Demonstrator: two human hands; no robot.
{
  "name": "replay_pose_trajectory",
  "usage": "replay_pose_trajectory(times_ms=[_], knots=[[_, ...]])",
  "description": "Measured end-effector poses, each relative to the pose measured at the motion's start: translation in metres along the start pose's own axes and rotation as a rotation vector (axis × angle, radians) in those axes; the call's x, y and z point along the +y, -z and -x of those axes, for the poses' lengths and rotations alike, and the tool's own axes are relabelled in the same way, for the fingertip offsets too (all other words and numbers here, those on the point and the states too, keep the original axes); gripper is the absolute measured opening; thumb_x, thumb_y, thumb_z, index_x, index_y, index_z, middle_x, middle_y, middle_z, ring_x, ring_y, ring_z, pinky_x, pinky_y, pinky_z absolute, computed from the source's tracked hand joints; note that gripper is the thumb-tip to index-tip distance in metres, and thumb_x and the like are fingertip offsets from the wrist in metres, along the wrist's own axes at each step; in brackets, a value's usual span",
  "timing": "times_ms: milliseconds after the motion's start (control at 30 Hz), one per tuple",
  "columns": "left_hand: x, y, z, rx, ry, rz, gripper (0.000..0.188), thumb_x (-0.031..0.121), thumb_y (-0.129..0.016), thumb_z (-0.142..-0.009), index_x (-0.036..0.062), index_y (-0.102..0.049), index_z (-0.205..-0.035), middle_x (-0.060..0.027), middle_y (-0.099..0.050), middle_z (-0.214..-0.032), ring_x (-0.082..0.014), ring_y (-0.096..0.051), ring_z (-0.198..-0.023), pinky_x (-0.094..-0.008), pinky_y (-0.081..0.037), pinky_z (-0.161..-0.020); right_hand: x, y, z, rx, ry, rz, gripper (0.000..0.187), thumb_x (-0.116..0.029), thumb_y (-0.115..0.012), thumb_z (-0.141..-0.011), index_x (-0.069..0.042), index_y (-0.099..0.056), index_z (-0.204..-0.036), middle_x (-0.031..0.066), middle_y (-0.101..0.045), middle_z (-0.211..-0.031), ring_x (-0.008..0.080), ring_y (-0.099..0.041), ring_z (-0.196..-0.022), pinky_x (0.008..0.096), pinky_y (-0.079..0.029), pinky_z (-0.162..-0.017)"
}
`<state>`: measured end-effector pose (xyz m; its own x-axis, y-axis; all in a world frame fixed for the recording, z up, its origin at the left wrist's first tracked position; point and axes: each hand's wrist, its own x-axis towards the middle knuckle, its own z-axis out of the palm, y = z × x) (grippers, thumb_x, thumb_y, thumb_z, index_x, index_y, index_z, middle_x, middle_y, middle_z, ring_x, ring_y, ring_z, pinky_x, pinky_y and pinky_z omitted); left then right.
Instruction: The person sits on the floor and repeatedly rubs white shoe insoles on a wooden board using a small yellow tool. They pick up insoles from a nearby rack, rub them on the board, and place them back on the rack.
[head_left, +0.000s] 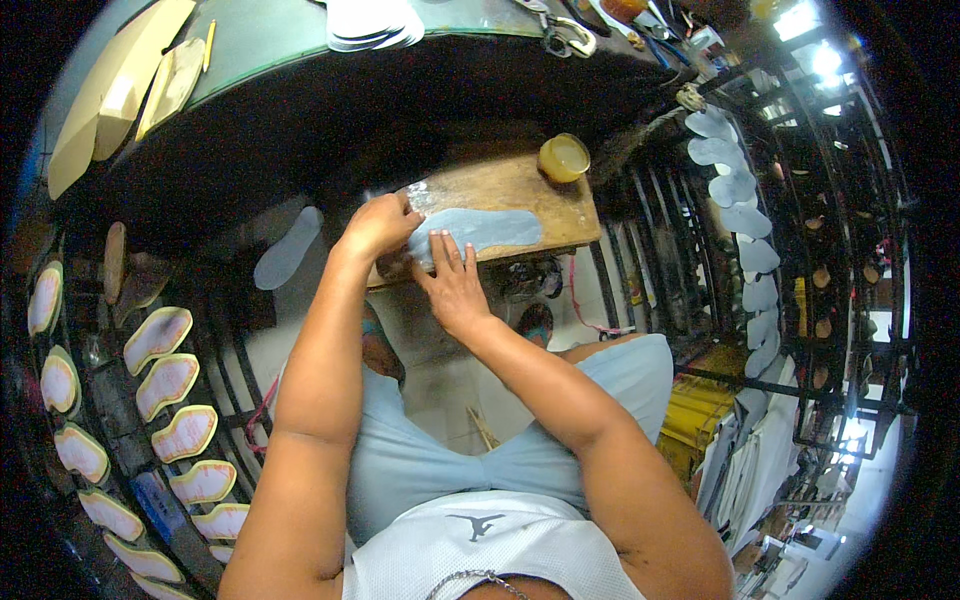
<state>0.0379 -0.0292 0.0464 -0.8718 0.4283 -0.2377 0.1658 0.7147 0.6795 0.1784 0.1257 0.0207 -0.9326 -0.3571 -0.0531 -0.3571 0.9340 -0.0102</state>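
A grey-blue shoe insole [495,228] lies flat on a worn wooden bench [480,187] in front of me. My right hand [455,288] rests its outstretched fingers on the insole's near edge, toward its left end. At that same end, my left hand [382,224] is closed, its fingers curled down by the insole's edge. Whatever it grips, if anything, is hidden under the fingers. Toward the bench's far right corner stands a yellowish cup [565,158] with pale contents. A second grey-blue insole [288,248] lies to the left of my left forearm.
Racks at left hold several pale insoles with yellow edges [185,433]. Grey-blue insoles [740,188] line a dark metal rack at right. Beyond the bench, a glass-topped table [270,62] carries cardboard, a pencil [209,45], white sheets [370,24] and scissors [568,36].
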Motion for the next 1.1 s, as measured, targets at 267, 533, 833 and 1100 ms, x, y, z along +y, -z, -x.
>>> replay_pose_trajectory(times_ms=[267, 533, 833, 1100], knots=[[0.004, 0.004, 0.007, 0.013, -0.005, -0.001, 0.041, 0.037, -0.065, -0.086, -0.0006, -0.070, -0.102, -0.0279, -0.069, -0.099, -0.0434, -0.067, -0.097, -0.0496, -0.051, -0.087, 0.178, 0.058, 0.010, 0.436, -0.092, -0.085, 0.078, 0.005, -0.068, -0.065, -0.014, -0.055, -0.139, 0.0231, -0.045, -0.144, 0.0458, -0.040, -0.132, 0.0517, -0.034, -0.113], [0.011, -0.003, 0.005, -0.062, 0.076, -0.009, 0.040, 0.035, -0.066, -0.087, -0.0021, -0.072, -0.101, -0.0274, -0.070, -0.100, -0.0420, -0.067, -0.098, -0.0490, -0.051, -0.088, 0.279, 0.086, -0.043, 0.032, -0.538, 0.037, 0.057, -0.006, -0.071, -0.077, -0.027, -0.067, -0.129, 0.0191, -0.041, -0.152, 0.0388, -0.031, -0.143, 0.0509, -0.031, -0.115], [0.007, -0.005, -0.006, -0.065, 0.070, -0.004, 0.041, 0.036, -0.066, -0.088, 0.0027, -0.069, -0.111, -0.0244, -0.071, -0.100, -0.0406, -0.069, -0.096, -0.0463, -0.052, -0.087, 0.290, 0.109, -0.047, 0.344, -0.349, 0.045, 0.044, -0.003, -0.069, -0.073, -0.021, -0.074, -0.113, 0.0185, -0.049, -0.146, 0.0404, -0.041, -0.136, 0.0497, -0.036, -0.112], [0.006, -0.004, 0.003, -0.033, 0.037, -0.022, 0.040, 0.035, -0.066, -0.086, -0.0023, -0.071, -0.098, -0.0283, -0.070, -0.097, -0.0428, -0.068, -0.096, -0.0503, -0.052, -0.086, 0.225, 0.082, 0.037, 0.013, -0.343, -0.026, 0.067, 0.003, -0.075, -0.066, -0.023, -0.067, -0.128, 0.0193, -0.043, -0.148, 0.0400, -0.035, -0.140, 0.0512, -0.032, -0.115]])
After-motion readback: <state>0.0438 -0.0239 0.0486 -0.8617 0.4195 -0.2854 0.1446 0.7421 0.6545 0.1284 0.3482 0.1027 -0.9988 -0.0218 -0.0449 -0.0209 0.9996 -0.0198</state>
